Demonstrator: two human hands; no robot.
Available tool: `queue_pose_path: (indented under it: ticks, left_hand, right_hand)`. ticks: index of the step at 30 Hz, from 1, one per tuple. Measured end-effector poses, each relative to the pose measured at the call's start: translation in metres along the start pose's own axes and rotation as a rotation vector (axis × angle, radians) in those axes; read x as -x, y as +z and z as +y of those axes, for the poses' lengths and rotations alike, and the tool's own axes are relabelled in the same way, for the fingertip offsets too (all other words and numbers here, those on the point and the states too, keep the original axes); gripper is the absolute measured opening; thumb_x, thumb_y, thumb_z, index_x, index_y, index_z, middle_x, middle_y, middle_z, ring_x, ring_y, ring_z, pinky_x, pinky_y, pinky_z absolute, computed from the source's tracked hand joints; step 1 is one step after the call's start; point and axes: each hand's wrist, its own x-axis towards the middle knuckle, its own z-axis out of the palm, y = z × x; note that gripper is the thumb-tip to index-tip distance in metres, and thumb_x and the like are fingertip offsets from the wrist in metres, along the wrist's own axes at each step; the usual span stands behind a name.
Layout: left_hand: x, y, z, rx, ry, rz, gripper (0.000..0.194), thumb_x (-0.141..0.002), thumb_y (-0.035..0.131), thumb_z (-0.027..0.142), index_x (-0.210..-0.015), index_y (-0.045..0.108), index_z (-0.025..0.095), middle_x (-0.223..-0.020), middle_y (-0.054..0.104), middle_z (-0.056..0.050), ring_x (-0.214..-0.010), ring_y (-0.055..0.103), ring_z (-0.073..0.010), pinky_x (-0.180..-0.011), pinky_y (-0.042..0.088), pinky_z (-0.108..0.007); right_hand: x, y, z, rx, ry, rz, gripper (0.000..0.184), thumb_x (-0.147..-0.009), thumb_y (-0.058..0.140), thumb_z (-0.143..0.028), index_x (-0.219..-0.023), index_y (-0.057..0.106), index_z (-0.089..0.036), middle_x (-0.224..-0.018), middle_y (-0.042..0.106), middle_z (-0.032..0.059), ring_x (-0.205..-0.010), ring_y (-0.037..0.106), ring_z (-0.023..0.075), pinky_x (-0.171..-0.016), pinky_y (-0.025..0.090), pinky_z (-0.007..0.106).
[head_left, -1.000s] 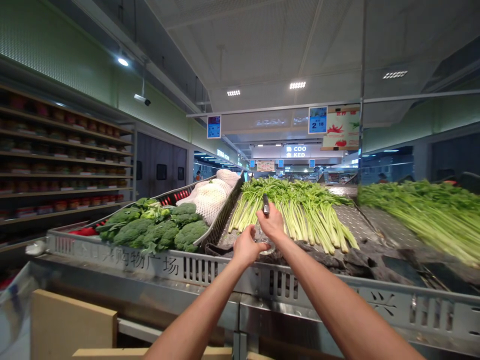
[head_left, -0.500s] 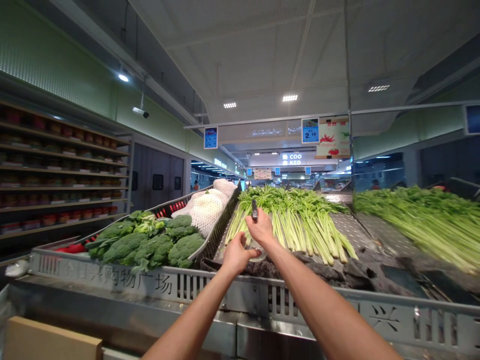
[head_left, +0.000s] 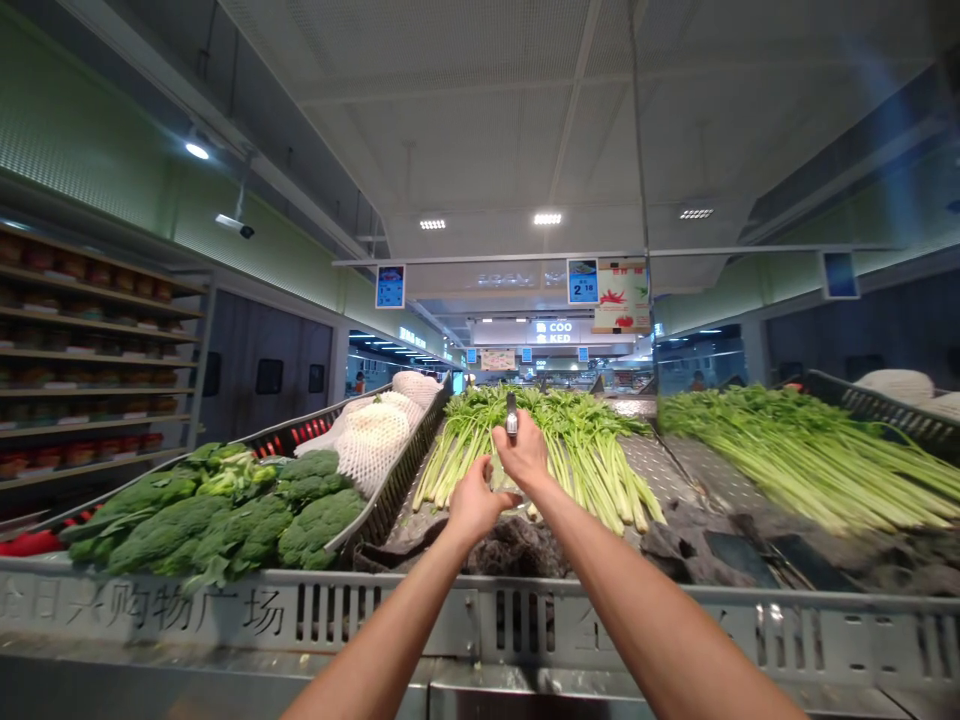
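Note:
My right hand (head_left: 523,452) is closed round the neck of a spray bottle (head_left: 511,418), whose dark, silvery head points away from me over the celery. The bottle's body looks clear and is mostly hidden by my hands. Below and to the left, my left hand (head_left: 480,500) curls its thumb and fingers round the lower part of the bottle. Just beyond both hands lie bunches of celery (head_left: 592,450), leaves toward the back and stalk ends toward me. Dark grey cloth (head_left: 517,545) lies bunched in front of the stalks.
To the left, broccoli (head_left: 172,520) and pale vegetables in white foam nets (head_left: 375,430) fill a crate. A grey slotted barrier (head_left: 390,610) runs along the front. On the right, a mirror (head_left: 795,320) reflects the celery. Price signs (head_left: 582,282) hang above; jar shelves (head_left: 90,370) stand far left.
The view has shifted, so the broccoli, celery and signs sit further left, with more of the mirrored celery showing. Both hands keep their hold on the spray bottle.

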Motion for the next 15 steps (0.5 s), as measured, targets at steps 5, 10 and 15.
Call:
queue_pose_path:
  ticks: [5,10,15]
  left_hand:
    - [0.002,0.014,0.005,0.011,-0.039,-0.056,0.062,-0.045,0.070,0.030,-0.102,0.049,0.017,-0.097,0.056,-0.005,-0.083,0.053,-0.0186,-0.069,0.039,-0.025]
    - [0.008,0.034,0.008,0.045,-0.065,-0.124,0.066,-0.045,0.068,0.032,-0.105,0.046,0.015,-0.096,0.056,-0.006,-0.083,0.052,-0.0180,-0.069,0.039,-0.024]
    - [0.007,0.053,0.015,0.015,-0.042,-0.134,0.068,-0.044,0.069,0.034,-0.106,0.046,0.017,-0.095,0.057,-0.005,-0.083,0.053,-0.0196,-0.066,0.039,-0.026]
  right_hand:
    - [-0.002,-0.010,0.013,0.061,0.082,-0.036,0.018,-0.068,0.039,-0.033,-0.075,0.047,-0.018,-0.062,0.049,-0.0007,-0.052,0.042,0.0111,-0.046,0.026,0.022]
    - [0.000,-0.022,0.032,0.129,0.168,-0.058,0.018,-0.067,0.040,-0.034,-0.073,0.047,-0.019,-0.060,0.050,-0.0004,-0.052,0.042,0.0120,-0.046,0.025,0.023]
    - [0.001,-0.036,0.046,0.142,0.183,-0.025,0.020,-0.067,0.039,-0.035,-0.074,0.047,-0.018,-0.063,0.051,0.0002,-0.053,0.043,0.0121,-0.046,0.026,0.022]
